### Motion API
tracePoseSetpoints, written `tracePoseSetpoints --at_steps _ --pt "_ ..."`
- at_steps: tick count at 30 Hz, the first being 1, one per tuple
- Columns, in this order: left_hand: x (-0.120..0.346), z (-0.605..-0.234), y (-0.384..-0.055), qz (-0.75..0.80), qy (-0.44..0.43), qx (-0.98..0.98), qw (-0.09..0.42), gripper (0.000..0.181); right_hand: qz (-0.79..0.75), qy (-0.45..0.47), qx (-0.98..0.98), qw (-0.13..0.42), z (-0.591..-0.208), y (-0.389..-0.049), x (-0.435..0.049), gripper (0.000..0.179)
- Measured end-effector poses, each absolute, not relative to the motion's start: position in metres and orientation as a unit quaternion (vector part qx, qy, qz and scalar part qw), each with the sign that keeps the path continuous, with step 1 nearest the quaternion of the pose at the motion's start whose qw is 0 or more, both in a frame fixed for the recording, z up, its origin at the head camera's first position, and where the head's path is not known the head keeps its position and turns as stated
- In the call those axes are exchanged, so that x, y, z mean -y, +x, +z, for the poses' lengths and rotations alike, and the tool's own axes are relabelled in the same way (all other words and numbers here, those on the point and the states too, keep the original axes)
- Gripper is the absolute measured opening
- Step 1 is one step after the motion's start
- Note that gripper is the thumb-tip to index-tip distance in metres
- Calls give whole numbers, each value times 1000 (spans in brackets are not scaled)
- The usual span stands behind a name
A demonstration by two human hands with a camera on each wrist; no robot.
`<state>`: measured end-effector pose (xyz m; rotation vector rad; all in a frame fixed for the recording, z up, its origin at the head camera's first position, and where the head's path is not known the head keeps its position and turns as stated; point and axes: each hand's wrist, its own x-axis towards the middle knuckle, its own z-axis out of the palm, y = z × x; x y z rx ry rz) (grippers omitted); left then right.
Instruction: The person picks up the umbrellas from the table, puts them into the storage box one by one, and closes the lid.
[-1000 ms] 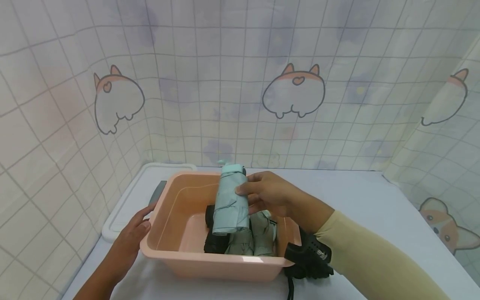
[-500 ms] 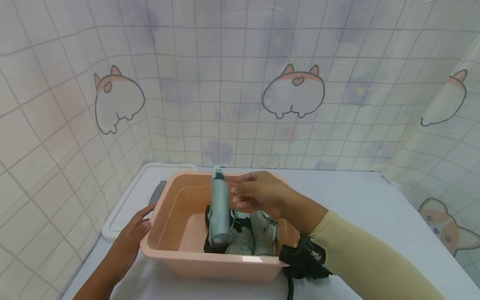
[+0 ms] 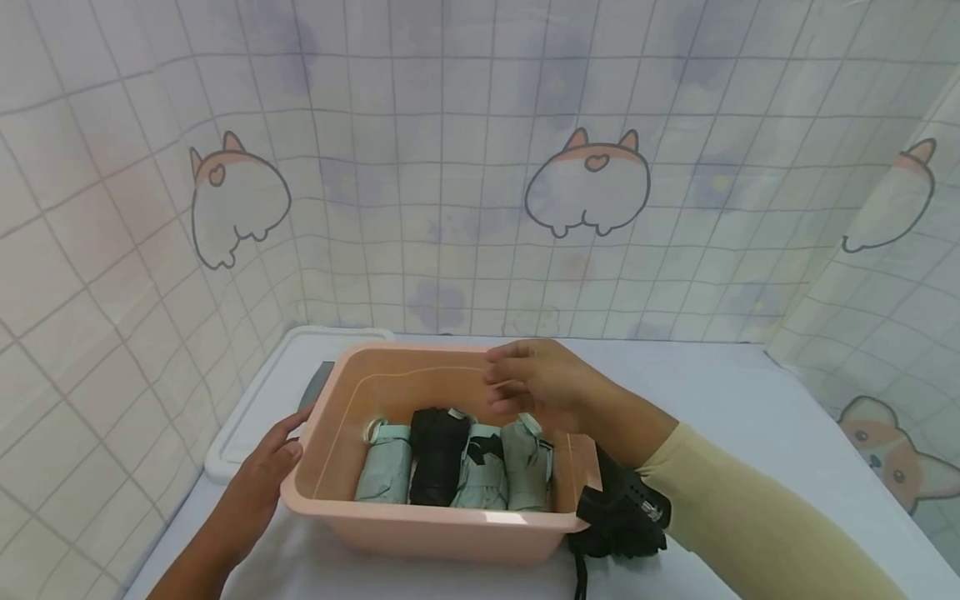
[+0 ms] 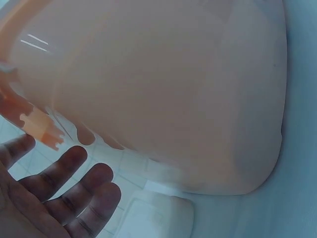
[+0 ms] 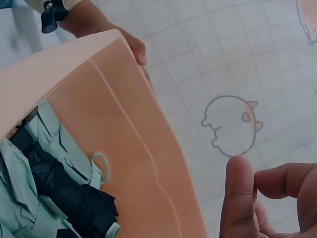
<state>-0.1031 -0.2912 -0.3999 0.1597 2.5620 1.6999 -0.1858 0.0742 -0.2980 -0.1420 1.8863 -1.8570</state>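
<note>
A peach plastic basin point(image 3: 420, 533) holds several folded umbrellas in a row. From left they are a mint umbrella point(image 3: 386, 462), a black umbrella point(image 3: 438, 458), a mint umbrella with a black patch point(image 3: 482, 479) and a grey-green umbrella point(image 3: 527, 462). My right hand point(image 3: 543, 375) hovers above the basin's back right part, fingers loosely bent with nothing in them. In the right wrist view its thumb point(image 5: 239, 198) and a finger lie close together. My left hand point(image 3: 262, 471) rests at the basin's left rim; the left wrist view shows its fingers point(image 4: 74, 171) extended beside the outer wall.
A white lid-like board point(image 3: 247, 417) lies behind the basin at left, with a grey flat piece point(image 3: 317, 383) against the rim. A black bundle with a cord point(image 3: 618, 542) lies by the basin's right end. A patterned curtain point(image 3: 480, 208) hangs behind the white table point(image 3: 697, 392).
My right hand has let go of the mint umbrella, which dropped from above the middle into the basin's left side. The right hand has shifted slightly right; the left hand has stayed put.
</note>
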Motion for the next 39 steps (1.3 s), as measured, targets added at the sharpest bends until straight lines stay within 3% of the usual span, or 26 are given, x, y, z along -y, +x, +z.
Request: tracePoseSetpoints --at_steps 39 --pt "293 -402 -105 548 56 -834 28 56 -603 -53 -765 221 -299 -188 -162 60"
